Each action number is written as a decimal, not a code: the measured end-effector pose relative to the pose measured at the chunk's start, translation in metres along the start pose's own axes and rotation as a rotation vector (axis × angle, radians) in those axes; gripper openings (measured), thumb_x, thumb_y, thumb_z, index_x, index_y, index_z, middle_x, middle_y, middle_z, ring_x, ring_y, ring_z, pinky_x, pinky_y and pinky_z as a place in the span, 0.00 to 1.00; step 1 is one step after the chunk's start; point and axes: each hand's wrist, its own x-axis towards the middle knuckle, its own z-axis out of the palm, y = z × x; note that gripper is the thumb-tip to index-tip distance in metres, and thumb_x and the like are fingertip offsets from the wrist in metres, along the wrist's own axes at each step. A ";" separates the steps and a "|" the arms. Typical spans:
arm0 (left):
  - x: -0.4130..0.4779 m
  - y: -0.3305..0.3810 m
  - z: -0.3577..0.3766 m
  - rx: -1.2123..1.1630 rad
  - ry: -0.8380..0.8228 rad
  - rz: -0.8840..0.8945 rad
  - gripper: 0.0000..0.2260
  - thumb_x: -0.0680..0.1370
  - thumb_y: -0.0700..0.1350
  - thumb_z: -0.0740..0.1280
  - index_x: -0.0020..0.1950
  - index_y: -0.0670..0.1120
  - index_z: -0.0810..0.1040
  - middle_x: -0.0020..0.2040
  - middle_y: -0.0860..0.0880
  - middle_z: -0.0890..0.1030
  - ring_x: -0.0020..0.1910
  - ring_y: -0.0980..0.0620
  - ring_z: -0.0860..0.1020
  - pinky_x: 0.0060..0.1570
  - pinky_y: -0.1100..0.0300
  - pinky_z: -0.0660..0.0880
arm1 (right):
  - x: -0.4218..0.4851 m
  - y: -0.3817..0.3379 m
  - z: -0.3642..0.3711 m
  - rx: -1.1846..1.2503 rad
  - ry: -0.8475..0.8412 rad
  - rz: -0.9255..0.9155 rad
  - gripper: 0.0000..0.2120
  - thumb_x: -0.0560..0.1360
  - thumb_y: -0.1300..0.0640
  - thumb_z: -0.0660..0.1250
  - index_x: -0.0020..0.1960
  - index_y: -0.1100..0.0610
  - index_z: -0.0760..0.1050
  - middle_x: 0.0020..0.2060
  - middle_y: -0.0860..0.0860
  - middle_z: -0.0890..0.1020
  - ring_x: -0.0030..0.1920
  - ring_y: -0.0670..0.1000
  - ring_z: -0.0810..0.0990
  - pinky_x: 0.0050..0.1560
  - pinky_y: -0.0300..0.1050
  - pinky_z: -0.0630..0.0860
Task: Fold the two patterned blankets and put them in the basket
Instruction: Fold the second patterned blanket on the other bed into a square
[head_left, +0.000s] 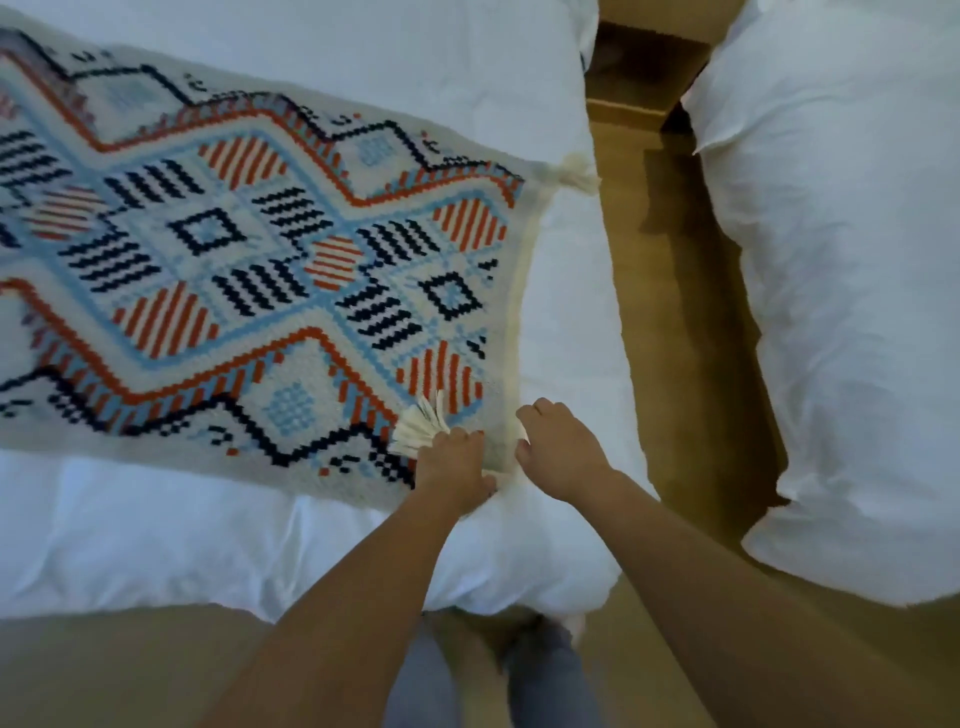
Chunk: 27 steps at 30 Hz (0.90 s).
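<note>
A cream blanket (249, 270) with orange, navy and light-blue diamond patterns lies spread flat across a white bed (467, 78). It has cream tassels at its corners, one at the far right corner (576, 174). My left hand (454, 467) grips the near right corner of the blanket, with a tassel (421, 428) fanning out past its knuckles. My right hand (558, 449) is curled over the blanket's right edge just beside the left hand, and its fingertips are hidden. No second blanket and no basket are in view.
A second white bed (841, 312) stands to the right. Between the beds runs a strip of wooden floor (670, 312) with a brown nightstand (644, 67) at its far end. My legs (498, 675) stand at the near bed's corner.
</note>
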 end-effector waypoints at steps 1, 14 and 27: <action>0.005 0.003 0.005 0.008 0.008 -0.027 0.24 0.74 0.56 0.64 0.66 0.48 0.65 0.63 0.45 0.70 0.63 0.44 0.68 0.59 0.49 0.69 | 0.012 0.009 0.001 -0.033 -0.023 -0.049 0.14 0.77 0.58 0.57 0.62 0.60 0.67 0.58 0.57 0.72 0.58 0.56 0.70 0.54 0.49 0.71; 0.011 0.045 0.087 -0.024 0.204 -0.557 0.13 0.78 0.43 0.57 0.62 0.46 0.71 0.60 0.47 0.77 0.63 0.44 0.70 0.62 0.51 0.62 | 0.125 0.083 0.047 -0.599 0.018 -0.886 0.28 0.73 0.67 0.60 0.70 0.57 0.57 0.72 0.57 0.60 0.72 0.57 0.57 0.69 0.52 0.61; -0.016 0.125 0.178 -0.260 0.302 -0.786 0.19 0.76 0.39 0.58 0.68 0.46 0.64 0.64 0.44 0.73 0.61 0.43 0.71 0.61 0.49 0.63 | 0.109 0.105 0.083 -0.707 -0.008 -1.014 0.10 0.75 0.67 0.58 0.54 0.63 0.73 0.51 0.59 0.79 0.49 0.59 0.77 0.50 0.50 0.71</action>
